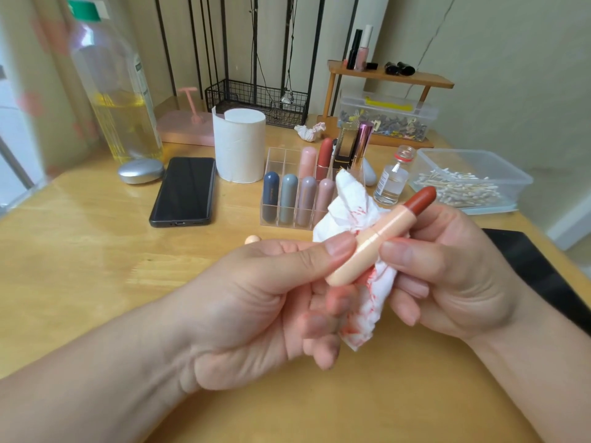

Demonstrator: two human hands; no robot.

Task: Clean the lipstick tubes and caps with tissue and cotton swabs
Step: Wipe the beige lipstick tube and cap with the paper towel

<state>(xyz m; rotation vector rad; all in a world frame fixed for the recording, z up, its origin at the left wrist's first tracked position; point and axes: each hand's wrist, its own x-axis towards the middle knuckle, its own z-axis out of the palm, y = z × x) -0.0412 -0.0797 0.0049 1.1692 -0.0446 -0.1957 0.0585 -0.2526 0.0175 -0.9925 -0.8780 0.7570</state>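
Note:
A peach lipstick tube (pixel 374 244) with its brick-red stick (pixel 421 199) wound out is held above the table, tilted up to the right. My left hand (pixel 256 302) pinches its lower half between thumb and fingers, along with a white tissue (pixel 348 203) smeared red. My right hand (pixel 447 270) grips the tube from the right side, thumb on its middle. A peach cap (pixel 252 239) lies on the table just behind my left hand. A clear organiser (pixel 281 183) holds several capped lipsticks.
A tissue roll (pixel 240 145), a black phone (pixel 184 190), a small glass bottle (pixel 391 179) and a clear tub of cotton swabs (pixel 470 180) stand behind my hands. A used tissue wad (pixel 308 131) lies further back. A large oil bottle (pixel 112 91) stands at left.

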